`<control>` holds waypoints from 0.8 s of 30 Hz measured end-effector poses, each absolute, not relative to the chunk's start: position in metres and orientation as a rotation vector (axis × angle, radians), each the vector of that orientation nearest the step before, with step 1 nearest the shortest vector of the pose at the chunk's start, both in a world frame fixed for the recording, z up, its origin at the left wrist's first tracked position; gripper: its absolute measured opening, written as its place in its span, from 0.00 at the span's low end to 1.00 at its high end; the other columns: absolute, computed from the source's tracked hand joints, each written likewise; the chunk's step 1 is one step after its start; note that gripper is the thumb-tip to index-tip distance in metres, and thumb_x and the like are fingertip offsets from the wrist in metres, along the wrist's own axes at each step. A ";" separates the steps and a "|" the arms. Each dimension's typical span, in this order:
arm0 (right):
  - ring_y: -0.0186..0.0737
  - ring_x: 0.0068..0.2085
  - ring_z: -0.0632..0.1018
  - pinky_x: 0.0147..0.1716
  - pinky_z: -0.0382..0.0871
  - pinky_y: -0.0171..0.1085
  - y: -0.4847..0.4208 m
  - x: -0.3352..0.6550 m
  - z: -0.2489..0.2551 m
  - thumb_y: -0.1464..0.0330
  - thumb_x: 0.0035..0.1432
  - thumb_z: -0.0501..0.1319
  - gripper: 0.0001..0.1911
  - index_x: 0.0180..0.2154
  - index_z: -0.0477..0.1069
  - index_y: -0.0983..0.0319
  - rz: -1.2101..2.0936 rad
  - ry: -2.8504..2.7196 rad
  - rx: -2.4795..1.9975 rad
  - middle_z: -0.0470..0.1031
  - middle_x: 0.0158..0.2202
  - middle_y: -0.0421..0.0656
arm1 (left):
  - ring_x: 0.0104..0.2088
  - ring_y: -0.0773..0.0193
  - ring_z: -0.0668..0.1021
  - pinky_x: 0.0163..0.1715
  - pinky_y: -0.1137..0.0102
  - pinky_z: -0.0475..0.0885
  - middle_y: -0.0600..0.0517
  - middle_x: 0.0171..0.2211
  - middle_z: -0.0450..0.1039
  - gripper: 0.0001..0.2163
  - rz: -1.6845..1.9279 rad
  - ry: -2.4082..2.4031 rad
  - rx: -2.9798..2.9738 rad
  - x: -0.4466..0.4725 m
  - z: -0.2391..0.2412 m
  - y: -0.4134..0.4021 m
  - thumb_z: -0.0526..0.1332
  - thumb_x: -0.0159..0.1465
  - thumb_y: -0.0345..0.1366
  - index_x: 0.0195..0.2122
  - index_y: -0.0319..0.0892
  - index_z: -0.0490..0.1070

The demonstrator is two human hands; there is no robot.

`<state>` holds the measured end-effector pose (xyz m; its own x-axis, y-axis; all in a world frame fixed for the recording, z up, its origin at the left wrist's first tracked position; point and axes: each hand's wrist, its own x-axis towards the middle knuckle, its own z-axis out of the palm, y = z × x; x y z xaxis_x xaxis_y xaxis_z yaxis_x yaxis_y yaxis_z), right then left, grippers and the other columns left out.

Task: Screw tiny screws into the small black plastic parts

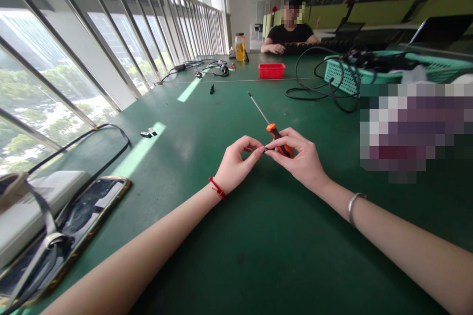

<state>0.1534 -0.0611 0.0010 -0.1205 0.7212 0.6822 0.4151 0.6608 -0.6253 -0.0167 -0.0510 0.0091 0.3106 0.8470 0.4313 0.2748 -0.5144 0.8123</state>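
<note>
Phone-like slab (105, 202): laid at the far left on the green table (207, 236), dark-faced, partly overlain by a white box (70, 179) and a looped cable (123, 133).
Black-and-silver pieces (149, 133): set down beside the strip of sunlight; their kind is too small to be told.
Cables (190, 64): bunched toward the far edge, by the railing.
Black part (212, 89): placed by itself near the cables.
Left hand (236, 162): red cord worn at the wrist; thumb and forefinger closed narrowly at the tips.
Bottle (240, 49): stood upright at the far end, amber contents seen.
Small dark piece (266, 149): pinched between the fingertips of both hands, above the table; mostly hidden, its make cannot be told.
Screwdriver (272, 130): orange and black handle kept in the right hand, shaft pointed away, tip touching nothing.
Red tray (271, 73): placed well beyond the hands; its contents cannot be made out.
Co-worker (290, 34): seated at the far end.
Right hand (303, 157): bangle worn; handle and piece held together.
Green basket (338, 78): filled with dark cables and gear.
Progress: judged under way; piece and tool taken up, fingertip handling unfinished; any fastening cannot be confirmed.
</note>
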 end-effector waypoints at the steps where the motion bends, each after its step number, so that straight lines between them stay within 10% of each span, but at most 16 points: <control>1: 0.37 0.35 0.74 0.33 0.68 0.36 -0.061 0.153 0.001 0.69 0.51 0.65 0.03 0.31 0.76 0.61 0.339 -1.748 -0.919 0.70 0.34 0.42 | 0.34 0.66 0.74 0.38 0.71 0.70 0.50 0.31 0.72 0.08 1.185 0.985 1.960 -0.017 0.009 -0.051 0.59 0.61 0.39 0.31 0.38 0.70; 24: 0.37 0.36 0.74 0.34 0.68 0.36 -0.063 0.153 0.003 0.68 0.51 0.64 0.03 0.31 0.75 0.59 0.350 -1.759 -0.923 0.70 0.34 0.42 | 0.32 0.67 0.72 0.37 0.72 0.68 0.51 0.30 0.71 0.08 1.169 0.934 1.899 -0.017 0.011 -0.052 0.60 0.60 0.39 0.30 0.38 0.69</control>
